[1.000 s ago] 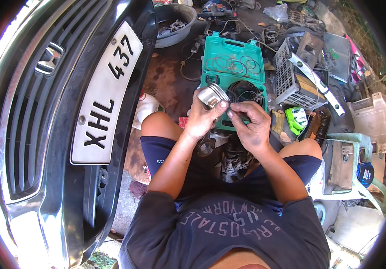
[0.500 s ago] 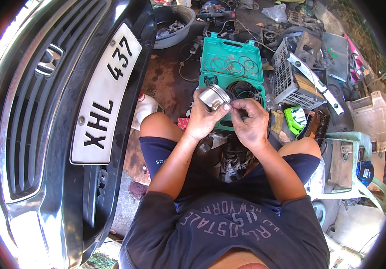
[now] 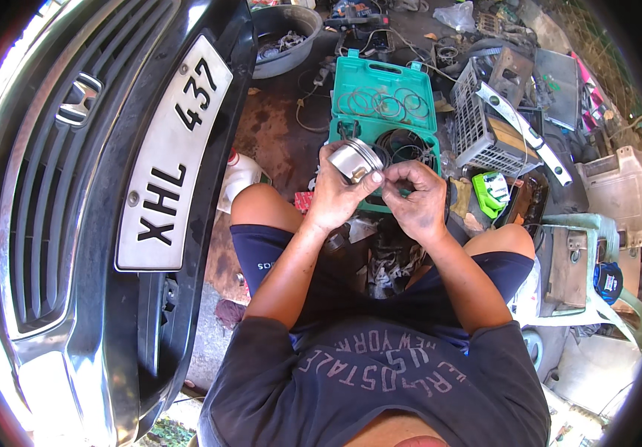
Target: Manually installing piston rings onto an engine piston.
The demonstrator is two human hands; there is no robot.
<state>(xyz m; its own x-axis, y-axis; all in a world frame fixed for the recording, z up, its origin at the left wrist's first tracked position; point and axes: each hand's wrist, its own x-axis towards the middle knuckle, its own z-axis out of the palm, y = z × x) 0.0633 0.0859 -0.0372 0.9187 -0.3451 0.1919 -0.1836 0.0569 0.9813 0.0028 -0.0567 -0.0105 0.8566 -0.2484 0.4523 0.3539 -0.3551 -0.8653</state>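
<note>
Piston (image 3: 356, 159), a silver metal cylinder, is sitting in the left hand (image 3: 338, 195), held up in front of the seated person, above the knees and just near of the green case (image 3: 385, 104). Left hand is wrapping round its skirt, fingers curled tight. Right hand (image 3: 416, 200) is pinching at the piston's rim with thumb and fingertips closed together; what sits between them is too small to tell, possibly a thin ring.

Handling, as a judgement: solid, stiff, fairly heavy for its size, smooth-sided and likely oily, so slippery. Best hold looks like the skirt, full palm, as now. Any ring on it would be thin, springy and easy to snap.

Room: tight. Car bumper and grille (image 3: 75, 186) are crowding the left side, close beside the left knee. Open green case with loose wire rings is lying far of the hands on the floor. White plastic crate (image 3: 477, 123) and a green tool (image 3: 494, 190) are cluttering the right. Grey basin (image 3: 283, 37) far left. Free space is mostly just above the lap.
</note>
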